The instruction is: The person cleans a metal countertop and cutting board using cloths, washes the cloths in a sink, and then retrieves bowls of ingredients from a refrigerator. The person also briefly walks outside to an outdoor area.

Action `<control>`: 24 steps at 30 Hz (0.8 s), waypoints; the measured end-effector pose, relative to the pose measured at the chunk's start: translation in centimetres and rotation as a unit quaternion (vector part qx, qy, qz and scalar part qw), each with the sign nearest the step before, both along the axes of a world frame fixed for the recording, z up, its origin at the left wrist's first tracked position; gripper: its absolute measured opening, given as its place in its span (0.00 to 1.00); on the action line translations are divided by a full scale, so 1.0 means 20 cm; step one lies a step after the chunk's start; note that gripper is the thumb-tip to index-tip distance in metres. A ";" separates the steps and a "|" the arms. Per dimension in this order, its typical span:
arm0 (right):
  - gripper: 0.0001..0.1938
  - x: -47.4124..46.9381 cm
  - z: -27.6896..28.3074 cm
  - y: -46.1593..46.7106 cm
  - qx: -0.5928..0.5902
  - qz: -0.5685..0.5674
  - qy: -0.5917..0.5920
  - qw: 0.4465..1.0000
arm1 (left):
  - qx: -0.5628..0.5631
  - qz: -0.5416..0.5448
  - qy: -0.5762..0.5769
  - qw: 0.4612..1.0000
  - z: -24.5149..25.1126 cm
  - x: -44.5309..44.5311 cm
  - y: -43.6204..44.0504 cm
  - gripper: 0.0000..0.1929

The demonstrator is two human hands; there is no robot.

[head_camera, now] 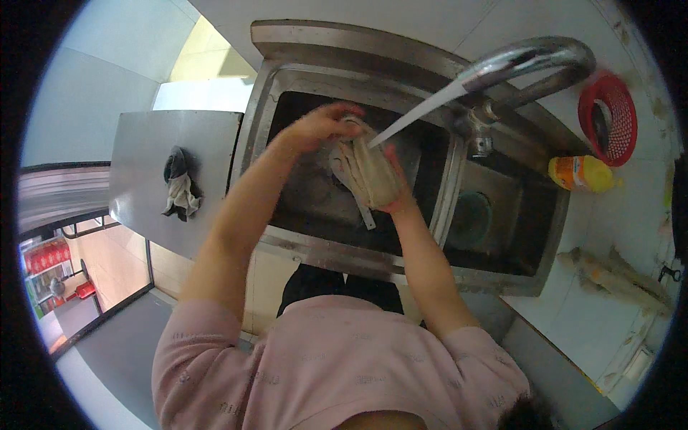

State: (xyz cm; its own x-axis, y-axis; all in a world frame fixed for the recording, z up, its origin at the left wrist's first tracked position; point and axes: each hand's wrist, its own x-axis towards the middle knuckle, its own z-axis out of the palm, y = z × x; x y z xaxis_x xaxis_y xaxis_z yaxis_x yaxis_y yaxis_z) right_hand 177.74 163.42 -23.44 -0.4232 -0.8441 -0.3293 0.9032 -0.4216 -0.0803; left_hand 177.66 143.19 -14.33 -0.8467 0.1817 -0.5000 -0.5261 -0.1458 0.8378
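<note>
A beige, folded item that looks like wet fabric (376,174) is held over the left basin of a stainless steel sink (424,242). A narrow pale strip (367,217) hangs from its lower end. My right hand (396,185) grips it from the right side and beneath. My left hand (328,128) is at its upper left end, fingers curled and blurred; whether they grip or only touch it I cannot tell. Water (414,114) runs from the chrome faucet (529,59) onto the fabric's upper part.
A round greenish object (470,217) lies in the right basin. A red plastic basket (626,123) and a yellow bottle (583,173) stand on the right counter, with a brownish cloth-like bundle (613,274) nearer me. Left of the sink, a dark-and-white rag (180,185) rests on a metal table (140,161).
</note>
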 end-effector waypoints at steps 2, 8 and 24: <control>0.34 0.02 0.07 -0.01 -0.166 0.041 -0.040 0.985 | 0.109 0.095 -0.120 0.982 -0.19 0.06 0.07 0.30; 0.32 0.13 0.09 0.00 -0.111 0.048 -0.159 0.980 | 0.549 0.164 -0.040 0.819 -0.59 0.22 0.31 0.27; 0.27 0.02 0.03 -0.14 0.510 0.465 0.629 0.357 | -0.383 -0.097 0.074 0.916 -0.87 0.01 0.28 0.12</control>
State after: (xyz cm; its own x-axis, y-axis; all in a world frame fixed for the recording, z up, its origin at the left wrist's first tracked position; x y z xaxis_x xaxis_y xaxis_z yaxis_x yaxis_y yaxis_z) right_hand 178.07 160.55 -22.78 -0.4709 -0.5244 -0.7094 -0.4079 0.8425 -0.3519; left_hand 177.83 148.87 -31.76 -0.9047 -0.0209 -0.4255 -0.3521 0.5989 0.7192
